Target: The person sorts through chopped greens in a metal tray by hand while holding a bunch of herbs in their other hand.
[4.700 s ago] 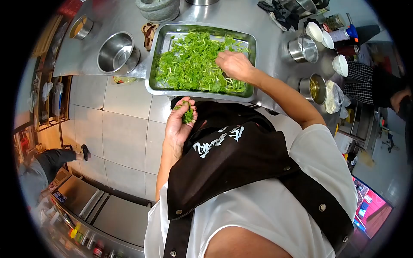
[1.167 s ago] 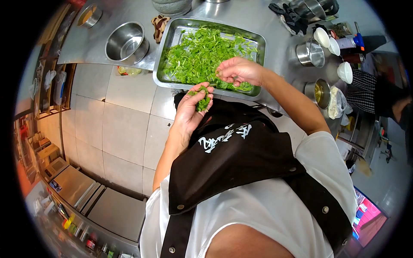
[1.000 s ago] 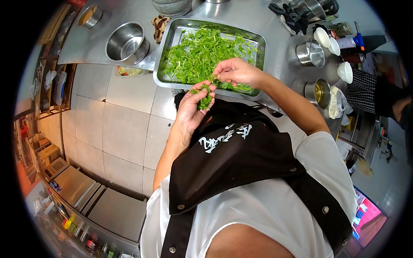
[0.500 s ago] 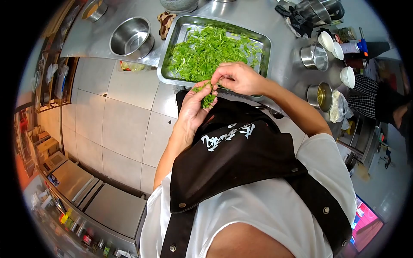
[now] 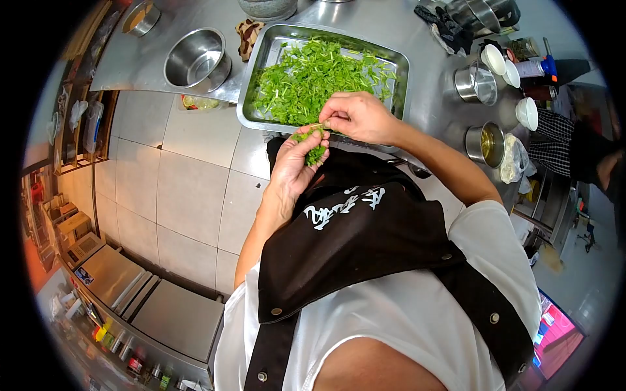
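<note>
My left hand (image 5: 293, 159) is closed round a small bunch of cilantro (image 5: 315, 156), its leaves hanging below the fingers. At the stem end of that bunch, the thumb and fingertips of my right hand (image 5: 362, 118) are pinched together on a pale stem. Both hands are held over the near edge of a rectangular steel tray (image 5: 403, 91). Inside the tray lies a loose heap of chopped-looking cilantro (image 5: 313, 78), spread over most of its bottom.
The tray rests on a steel counter (image 5: 430, 85). To its left are an open steel pot (image 5: 195, 62) and a camouflage cloth (image 5: 248, 38). On the right stand steel pots (image 5: 484, 144), white bowls (image 5: 526, 115) and a blue-topped canister (image 5: 538, 69). A person in checkered cloth (image 5: 551, 146) is at far right.
My right hand has shifted slightly left, its fingertips now closer together on the stem at the bunch. My left hand stays nearly in place, holding the cilantro.
</note>
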`<action>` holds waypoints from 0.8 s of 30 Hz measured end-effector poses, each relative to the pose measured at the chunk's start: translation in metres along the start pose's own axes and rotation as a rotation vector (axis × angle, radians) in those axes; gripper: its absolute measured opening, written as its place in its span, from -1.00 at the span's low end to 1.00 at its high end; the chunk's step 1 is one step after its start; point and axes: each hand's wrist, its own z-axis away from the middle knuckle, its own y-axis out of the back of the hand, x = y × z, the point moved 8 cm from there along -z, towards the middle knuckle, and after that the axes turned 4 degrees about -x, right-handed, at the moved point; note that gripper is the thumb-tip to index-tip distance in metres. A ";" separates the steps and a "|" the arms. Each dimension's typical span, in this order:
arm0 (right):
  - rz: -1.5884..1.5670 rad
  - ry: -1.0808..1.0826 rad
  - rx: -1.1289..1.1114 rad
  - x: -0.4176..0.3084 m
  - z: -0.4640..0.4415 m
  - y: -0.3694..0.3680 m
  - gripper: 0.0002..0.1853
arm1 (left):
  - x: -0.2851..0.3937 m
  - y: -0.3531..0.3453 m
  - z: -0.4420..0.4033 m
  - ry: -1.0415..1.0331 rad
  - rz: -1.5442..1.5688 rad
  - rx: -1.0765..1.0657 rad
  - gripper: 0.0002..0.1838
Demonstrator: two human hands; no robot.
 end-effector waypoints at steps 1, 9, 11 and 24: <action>0.033 -0.012 -0.008 -0.001 0.000 0.000 -0.88 | 0.000 0.000 0.000 -0.001 -0.007 0.005 -0.84; 0.191 0.072 0.012 -0.011 0.005 -0.001 -0.91 | -0.002 0.001 0.000 0.008 -0.081 0.072 -0.86; 0.221 0.097 0.012 -0.012 0.006 -0.003 -0.92 | -0.001 0.003 -0.001 0.000 -0.090 0.032 -0.86; 0.351 0.005 0.179 -0.006 0.014 0.019 -0.94 | -0.005 -0.011 0.007 0.061 -0.083 -0.124 -0.89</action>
